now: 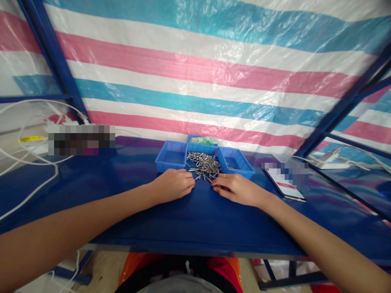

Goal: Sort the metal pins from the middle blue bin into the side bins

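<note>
A heap of small silvery metal pins [204, 164] lies on the blue table, between and in front of blue bins. Left of its near edge rests my left hand [175, 186], fingers curled and pressed together; whatever they may hold is hidden. My right hand [236, 188], with a ring on one finger, reaches the heap's near right edge. Its fingers are bent and slightly apart, the tips close to the loose pins, and no held piece shows. The left blue bin [171, 156] looks bare inside, while a few pins lie in the right blue bin [235, 161].
Behind the heap, another blue bin [192, 138] holds a green-tinted plastic bag [203, 141]. A smartphone [287, 185] lies to the right. White cables [56, 173] loop over the table's left side. Striped plastic sheeting [195, 69] hangs behind, between blue metal posts [58, 61].
</note>
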`<state>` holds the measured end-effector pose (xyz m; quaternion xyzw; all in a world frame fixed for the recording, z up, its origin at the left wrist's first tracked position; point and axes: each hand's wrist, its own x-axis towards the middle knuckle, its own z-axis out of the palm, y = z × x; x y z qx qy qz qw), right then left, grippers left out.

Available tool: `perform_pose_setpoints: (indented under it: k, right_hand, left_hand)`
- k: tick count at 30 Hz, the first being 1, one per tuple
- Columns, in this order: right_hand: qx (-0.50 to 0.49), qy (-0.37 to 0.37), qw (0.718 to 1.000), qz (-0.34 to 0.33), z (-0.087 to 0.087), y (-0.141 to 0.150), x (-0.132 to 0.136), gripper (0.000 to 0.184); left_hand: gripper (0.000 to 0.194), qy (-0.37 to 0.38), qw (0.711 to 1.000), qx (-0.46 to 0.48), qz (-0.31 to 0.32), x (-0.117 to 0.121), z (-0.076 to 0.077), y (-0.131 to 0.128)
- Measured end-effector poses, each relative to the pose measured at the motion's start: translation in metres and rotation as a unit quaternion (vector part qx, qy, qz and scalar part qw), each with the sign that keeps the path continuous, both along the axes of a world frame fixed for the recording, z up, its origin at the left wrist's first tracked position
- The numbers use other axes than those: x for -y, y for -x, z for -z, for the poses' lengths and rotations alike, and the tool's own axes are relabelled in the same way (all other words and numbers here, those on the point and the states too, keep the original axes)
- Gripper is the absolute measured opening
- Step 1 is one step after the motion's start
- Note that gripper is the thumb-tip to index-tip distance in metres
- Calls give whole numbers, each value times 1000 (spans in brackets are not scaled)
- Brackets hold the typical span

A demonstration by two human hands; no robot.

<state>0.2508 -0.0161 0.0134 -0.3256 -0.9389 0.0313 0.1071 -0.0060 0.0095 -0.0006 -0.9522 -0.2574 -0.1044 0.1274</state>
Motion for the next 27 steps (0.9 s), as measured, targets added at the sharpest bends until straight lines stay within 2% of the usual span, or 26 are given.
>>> perform_pose_setpoints:
  k: [6, 12, 17, 27]
  right_hand:
    - [1, 3, 1000, 3, -1, 0, 0, 18]
    - [-1, 2, 1000, 1, -3, 1, 1, 18]
    - [-8, 0, 1000, 0, -2, 2, 1, 19]
    - [-39, 5, 999, -5, 3, 11, 6, 22]
  left_hand:
    - [19, 14, 1000, 19, 0, -4, 5, 0]
    - [15, 26, 999, 15, -17, -2, 0, 1]
    - [14, 4, 999, 5, -39, 0, -1, 0]
    - [16, -3, 998, 42, 50, 12, -7, -8]
